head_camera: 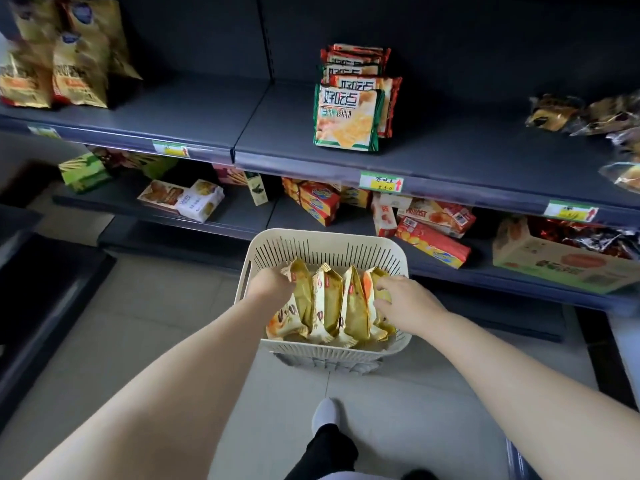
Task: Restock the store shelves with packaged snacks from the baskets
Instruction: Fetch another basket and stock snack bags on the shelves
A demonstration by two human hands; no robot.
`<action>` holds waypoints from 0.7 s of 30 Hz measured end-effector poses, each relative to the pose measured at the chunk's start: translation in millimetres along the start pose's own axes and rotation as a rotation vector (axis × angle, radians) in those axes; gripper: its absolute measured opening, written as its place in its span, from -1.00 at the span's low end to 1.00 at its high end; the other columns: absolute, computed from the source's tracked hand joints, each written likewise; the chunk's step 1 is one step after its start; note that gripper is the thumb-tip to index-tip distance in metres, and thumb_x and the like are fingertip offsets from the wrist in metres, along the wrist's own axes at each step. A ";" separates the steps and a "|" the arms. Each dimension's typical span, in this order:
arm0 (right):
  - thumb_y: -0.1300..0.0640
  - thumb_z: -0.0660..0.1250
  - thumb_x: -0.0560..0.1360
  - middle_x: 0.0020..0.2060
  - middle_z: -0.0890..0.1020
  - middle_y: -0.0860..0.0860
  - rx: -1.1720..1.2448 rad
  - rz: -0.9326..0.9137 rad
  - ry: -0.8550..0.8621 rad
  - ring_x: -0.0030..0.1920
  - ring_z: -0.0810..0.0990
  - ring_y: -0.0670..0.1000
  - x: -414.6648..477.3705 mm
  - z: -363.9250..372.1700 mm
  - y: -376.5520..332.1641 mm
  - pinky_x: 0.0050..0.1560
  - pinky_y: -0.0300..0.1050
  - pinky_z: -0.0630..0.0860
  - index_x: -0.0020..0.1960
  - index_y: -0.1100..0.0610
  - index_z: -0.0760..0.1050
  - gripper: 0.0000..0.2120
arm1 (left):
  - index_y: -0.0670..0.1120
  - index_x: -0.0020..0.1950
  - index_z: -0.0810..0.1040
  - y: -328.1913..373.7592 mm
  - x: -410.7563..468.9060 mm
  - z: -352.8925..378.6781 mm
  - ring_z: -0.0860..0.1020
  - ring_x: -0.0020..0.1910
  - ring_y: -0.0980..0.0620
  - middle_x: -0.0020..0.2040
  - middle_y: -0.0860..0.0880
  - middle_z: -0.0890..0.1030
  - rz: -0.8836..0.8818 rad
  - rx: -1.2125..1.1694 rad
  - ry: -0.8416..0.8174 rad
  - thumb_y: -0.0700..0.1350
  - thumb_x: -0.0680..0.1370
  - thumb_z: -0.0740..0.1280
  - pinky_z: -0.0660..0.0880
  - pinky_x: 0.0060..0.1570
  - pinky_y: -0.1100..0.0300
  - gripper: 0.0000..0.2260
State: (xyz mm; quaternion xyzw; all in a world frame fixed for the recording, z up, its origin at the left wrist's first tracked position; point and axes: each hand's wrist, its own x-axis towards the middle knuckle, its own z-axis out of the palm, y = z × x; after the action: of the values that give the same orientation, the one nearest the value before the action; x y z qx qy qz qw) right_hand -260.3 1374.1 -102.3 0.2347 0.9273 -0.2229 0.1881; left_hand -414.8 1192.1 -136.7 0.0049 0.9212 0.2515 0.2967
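Dark shelving [450, 150] fills the upper view, its top shelf carrying a row of upright green and red cracker packs [348, 116]. Below it on the floor stands a cream slotted basket [322, 245] holding gold snack packets [329, 306] on edge, side by side. The left hand [273, 285] grips the leftmost packet's top. The right hand [405, 303] curls its fingers over the rightmost packet.

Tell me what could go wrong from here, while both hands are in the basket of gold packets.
1. The left hand and right hand grip gold packets packed tightly on edge in the basket; lifting may drag neighbours out onto the floor.
2. The cracker packs on the upper shelf stand upright in a loose row; a bump while stocking could topple them.
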 end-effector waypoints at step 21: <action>0.05 0.17 0.62 0.41 0.39 -0.01 -0.039 -0.095 -0.187 0.37 0.39 0.05 89.4 27.1 -8.1 0.31 0.00 0.40 0.42 0.02 0.39 -0.63 | -0.16 0.05 0.46 -42.1 69.4 74.2 0.47 -0.23 -0.01 -0.26 -0.01 0.44 -0.246 0.105 -0.145 -0.06 0.59 0.27 0.42 -0.27 0.18 -0.83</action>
State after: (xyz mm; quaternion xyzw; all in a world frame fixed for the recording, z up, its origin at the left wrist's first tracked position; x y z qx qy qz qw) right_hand -331.2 1385.6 -162.7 0.1647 0.9199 -0.2345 0.2675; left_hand -425.3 1200.5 -245.8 -0.0745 0.9028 0.1639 0.3905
